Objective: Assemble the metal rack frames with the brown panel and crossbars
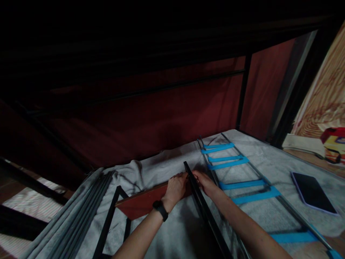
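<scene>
A black metal frame bar (207, 216) runs away from me, with both hands close to its far end. My left hand (176, 187) is on the bar's left side, over the reddish-brown board (142, 205), its fingers bent and closed against the bar. On the opposite side, my right hand (203, 181) presses its fingertips together at the bar. Whatever small thing the fingertips hold is hidden or too small to name. The board spans from this bar to a second black frame part (109, 219) at the left.
Grey cloth (159, 163) covers the work surface. Several grey tubes (83, 216) lie at left. Thin metal rods with blue straps (253, 196) stretch along the right, beside a phone (314, 192). A dark red panel (167, 111) rises behind; a red-and-yellow box (335, 145) sits far right.
</scene>
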### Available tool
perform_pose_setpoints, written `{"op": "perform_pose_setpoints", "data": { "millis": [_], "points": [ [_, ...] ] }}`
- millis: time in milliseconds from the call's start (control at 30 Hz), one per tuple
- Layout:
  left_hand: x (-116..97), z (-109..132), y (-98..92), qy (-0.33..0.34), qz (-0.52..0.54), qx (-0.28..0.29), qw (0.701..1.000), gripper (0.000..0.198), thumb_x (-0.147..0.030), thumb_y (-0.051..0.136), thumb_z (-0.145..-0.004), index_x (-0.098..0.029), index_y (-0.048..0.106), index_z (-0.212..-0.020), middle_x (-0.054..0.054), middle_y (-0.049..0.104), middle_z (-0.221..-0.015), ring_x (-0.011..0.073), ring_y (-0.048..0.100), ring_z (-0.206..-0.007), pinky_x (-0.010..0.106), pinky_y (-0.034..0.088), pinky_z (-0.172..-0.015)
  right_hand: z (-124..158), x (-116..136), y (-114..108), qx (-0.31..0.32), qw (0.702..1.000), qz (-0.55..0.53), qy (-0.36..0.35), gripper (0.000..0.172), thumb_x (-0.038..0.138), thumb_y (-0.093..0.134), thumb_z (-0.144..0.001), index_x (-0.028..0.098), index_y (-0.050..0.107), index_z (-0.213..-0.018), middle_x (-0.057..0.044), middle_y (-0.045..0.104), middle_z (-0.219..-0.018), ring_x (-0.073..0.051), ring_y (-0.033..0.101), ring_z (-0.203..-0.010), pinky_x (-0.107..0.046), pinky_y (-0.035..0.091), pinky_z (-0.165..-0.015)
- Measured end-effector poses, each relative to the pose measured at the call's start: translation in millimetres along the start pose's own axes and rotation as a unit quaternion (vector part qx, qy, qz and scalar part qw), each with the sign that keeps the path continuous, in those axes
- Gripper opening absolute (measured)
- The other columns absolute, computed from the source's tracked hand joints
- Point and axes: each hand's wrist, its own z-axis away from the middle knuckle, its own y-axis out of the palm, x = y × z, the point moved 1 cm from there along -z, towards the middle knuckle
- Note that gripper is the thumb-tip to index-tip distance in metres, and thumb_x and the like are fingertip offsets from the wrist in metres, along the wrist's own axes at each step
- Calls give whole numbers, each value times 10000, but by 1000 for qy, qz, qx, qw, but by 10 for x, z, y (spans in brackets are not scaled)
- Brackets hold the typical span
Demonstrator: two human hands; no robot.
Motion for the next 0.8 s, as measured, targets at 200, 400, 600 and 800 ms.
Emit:
{"op": "perform_pose_setpoints", "data": {
  "millis": [200,400,600,800],
  "points": [
    [83,-50,-2,-2,36,6,999,299,-278,399,-948,-274,578,-1188,18,706,-1089,196,662,-968,281,464,-820,6,58,-94,-66,963,227,-131,323,496,421,-872,233,520,-714,-8,541,-690,-174,535,-710,-288,369,-675],
    [69,-66,5,-29,19,18,999,313,-283,395,-952,-278,574,-1208,18,700,-1129,196,653,-1020,284,462,-863,-80,17,-148,-21,936,285,-204,338,468,340,-912,235,469,-704,24,508,-693,-153,508,-694,-271,365,-675],
    [52,-34,32,-10,21,-9,1000,333,-257,377,-957,-260,557,-1238,28,691,-1158,202,648,-1035,300,466,-871,-173,-31,-93,-17,970,199,-139,362,484,361,-878,213,533,-711,4,566,-728,-161,539,-745,-277,402,-714],
    [58,-44,-9,-17,28,8,999,318,-248,419,-940,-271,579,-1213,17,696,-1146,190,644,-1037,280,455,-882,-109,4,-58,-20,977,187,-98,392,499,327,-893,216,512,-695,-10,556,-676,-168,541,-676,-276,401,-628]
  ]
}}
